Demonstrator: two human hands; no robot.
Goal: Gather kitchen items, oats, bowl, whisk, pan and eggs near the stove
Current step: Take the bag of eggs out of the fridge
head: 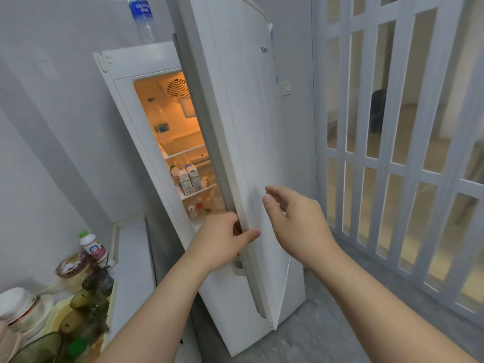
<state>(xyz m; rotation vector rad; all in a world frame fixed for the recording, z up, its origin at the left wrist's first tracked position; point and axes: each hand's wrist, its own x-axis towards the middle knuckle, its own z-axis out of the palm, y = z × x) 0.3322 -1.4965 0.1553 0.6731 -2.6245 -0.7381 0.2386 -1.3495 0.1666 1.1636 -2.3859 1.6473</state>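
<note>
**Fridge door held ajar; bowls on counter to the left**

Left hand [222,231]: grips the free edge of the fridge door [243,127] low down. The fingers are curled behind the edge and the thumb is laid across its front face.

Right hand [293,221]: holds nothing. The fingers are loosely extended and the thumb stands apart, just in front of the door face. Contact with the door cannot be determined.

Bowls [15,302]: white, stacked upside down at the lower left on the counter [133,258]. They are well apart from both hands, to the left of the left forearm. Green glasses [83,299] stand beside them, with a green-capped white bottle [93,248] behind.

Fridge [125,100]: the door is partly open and the interior is lit orange. Two cartons [188,179] stand upright on a shelf above the left hand. Small white items on the shelf below are too blurred to identify.

A water bottle [142,19] stands on top of the fridge.
</note>
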